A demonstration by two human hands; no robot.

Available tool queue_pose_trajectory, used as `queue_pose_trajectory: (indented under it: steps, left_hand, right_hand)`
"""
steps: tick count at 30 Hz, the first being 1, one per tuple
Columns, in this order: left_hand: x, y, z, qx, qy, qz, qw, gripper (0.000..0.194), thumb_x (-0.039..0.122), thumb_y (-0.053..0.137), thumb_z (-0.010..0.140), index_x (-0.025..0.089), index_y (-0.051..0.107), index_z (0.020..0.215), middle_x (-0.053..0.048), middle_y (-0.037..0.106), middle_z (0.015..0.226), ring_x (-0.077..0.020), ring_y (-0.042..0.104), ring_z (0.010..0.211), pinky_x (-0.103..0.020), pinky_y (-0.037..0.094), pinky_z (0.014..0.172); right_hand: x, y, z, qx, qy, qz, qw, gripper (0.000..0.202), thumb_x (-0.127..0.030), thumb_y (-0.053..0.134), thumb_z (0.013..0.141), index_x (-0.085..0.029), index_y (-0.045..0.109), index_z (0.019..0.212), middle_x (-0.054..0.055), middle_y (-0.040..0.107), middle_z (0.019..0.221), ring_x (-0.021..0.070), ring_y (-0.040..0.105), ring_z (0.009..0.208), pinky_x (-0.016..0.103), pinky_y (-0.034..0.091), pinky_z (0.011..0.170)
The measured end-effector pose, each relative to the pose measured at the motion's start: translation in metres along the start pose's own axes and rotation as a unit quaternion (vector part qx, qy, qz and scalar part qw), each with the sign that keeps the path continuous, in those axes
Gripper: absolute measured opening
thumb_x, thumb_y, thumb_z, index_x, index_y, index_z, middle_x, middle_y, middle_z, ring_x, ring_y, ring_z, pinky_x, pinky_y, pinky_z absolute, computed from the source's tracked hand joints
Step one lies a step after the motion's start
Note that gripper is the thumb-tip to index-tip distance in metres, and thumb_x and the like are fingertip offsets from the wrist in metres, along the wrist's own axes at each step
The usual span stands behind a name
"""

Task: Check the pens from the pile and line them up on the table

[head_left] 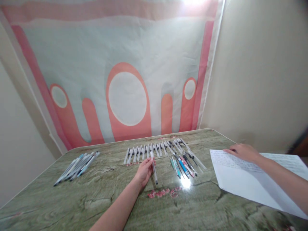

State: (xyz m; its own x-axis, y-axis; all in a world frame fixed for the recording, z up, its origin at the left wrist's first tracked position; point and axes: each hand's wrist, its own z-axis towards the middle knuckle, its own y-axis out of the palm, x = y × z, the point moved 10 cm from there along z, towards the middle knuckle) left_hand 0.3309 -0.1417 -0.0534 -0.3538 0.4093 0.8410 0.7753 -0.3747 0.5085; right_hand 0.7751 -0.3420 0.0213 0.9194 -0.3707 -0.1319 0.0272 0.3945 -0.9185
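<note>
My left hand (143, 171) lies on the green marbled table (101, 199), its fingers around a clear pen (154, 171) just in front of a row of several clear pens (154, 149). My right hand (243, 151) rests flat on the top edge of a sheet of written white paper (243, 183) at the right. A small heap of coloured pens (184, 166) lies between the two hands.
A bundle of several pens (78, 164) lies at the left of the table. A cloth with pink shapes (120, 73) hangs on the wall behind. A bright light reflection sits on the tabletop near the coloured pens.
</note>
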Motion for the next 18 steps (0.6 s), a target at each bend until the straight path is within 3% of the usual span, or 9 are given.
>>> queue_pose_trajectory:
  steps: [3, 10, 18]
  left_hand:
    - [0.001, 0.0, -0.001, -0.001, 0.001, 0.0, 1.0, 0.014, 0.016, 0.06, 0.071, 0.012, 0.057, 0.084, -0.003, 0.059, 0.072, -0.0061, 0.055, 0.063, -0.015, 0.044, 0.06]
    - [0.0, 0.0, -0.001, 0.002, -0.006, 0.002, 1.0, 0.013, 0.017, 0.059, 0.072, 0.013, 0.057, 0.084, -0.002, 0.059, 0.071, -0.0058, 0.055, 0.062, -0.015, 0.044, 0.059]
    - [0.0, 0.0, 0.0, 0.0, -0.004, 0.001, 1.0, 0.014, 0.018, 0.06, 0.071, 0.013, 0.057, 0.083, -0.002, 0.059, 0.071, -0.0059, 0.055, 0.062, -0.015, 0.044, 0.06]
  right_hand:
    - [-0.008, 0.027, 0.008, -0.071, -0.028, -0.055, 0.996, 0.047, -0.057, 0.034, 0.076, -0.022, 0.057, 0.055, 0.012, 0.061, 0.064, 0.0236, 0.055, 0.063, 0.031, 0.03, 0.053]
    - [-0.034, 0.048, 0.034, -0.048, -0.034, -0.118, 0.991, 0.051, -0.057, 0.027, 0.079, -0.019, 0.059, 0.065, 0.007, 0.064, 0.075, 0.0201, 0.056, 0.07, 0.027, 0.03, 0.058]
    - [-0.053, 0.058, 0.043, -0.025, -0.05, -0.097, 0.994, 0.045, -0.049, 0.029, 0.082, -0.018, 0.059, 0.073, 0.009, 0.062, 0.083, 0.0211, 0.055, 0.076, 0.028, 0.03, 0.061]
